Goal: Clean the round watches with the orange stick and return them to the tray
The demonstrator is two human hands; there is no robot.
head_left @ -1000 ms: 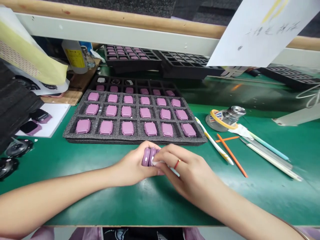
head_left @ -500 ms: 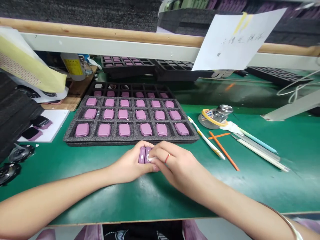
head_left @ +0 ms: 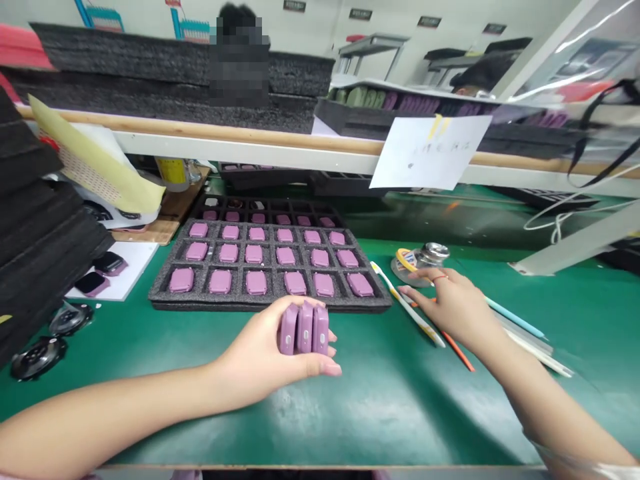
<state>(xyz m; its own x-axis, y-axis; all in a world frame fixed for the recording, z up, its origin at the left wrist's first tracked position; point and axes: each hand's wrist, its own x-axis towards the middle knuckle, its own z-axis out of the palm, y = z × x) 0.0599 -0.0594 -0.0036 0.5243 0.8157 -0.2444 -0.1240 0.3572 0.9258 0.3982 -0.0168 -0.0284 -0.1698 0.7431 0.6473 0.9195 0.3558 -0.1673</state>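
Note:
My left hand (head_left: 270, 347) is wrapped round three purple watch cases (head_left: 305, 329), held side by side on edge above the green bench. Small light oval buttons or slots show on their near sides. My right hand (head_left: 457, 303) is away to the right, its thumb and index finger apart, with nothing visible between them. Its fingertips are close to a glass bottle (head_left: 417, 264) with a metal cap and a yellow ring on it. Below that hand lie a white and yellow toothbrush (head_left: 423, 325) and an orange stick (head_left: 459, 352), partly covered by it.
Behind my left hand is a black foam tray (head_left: 270, 307) with rows of purple watch cases. Dark-screened watches (head_left: 93, 284) lie on white paper at the left, beside stacked foam. A shelf rail (head_left: 250, 155) with a hanging paper note (head_left: 430, 157) crosses above.
My right hand has left the watch cases and moved right, towards the bottle. The white scrap it pinched no longer shows. My left hand still grips the cases. The view has tilted up.

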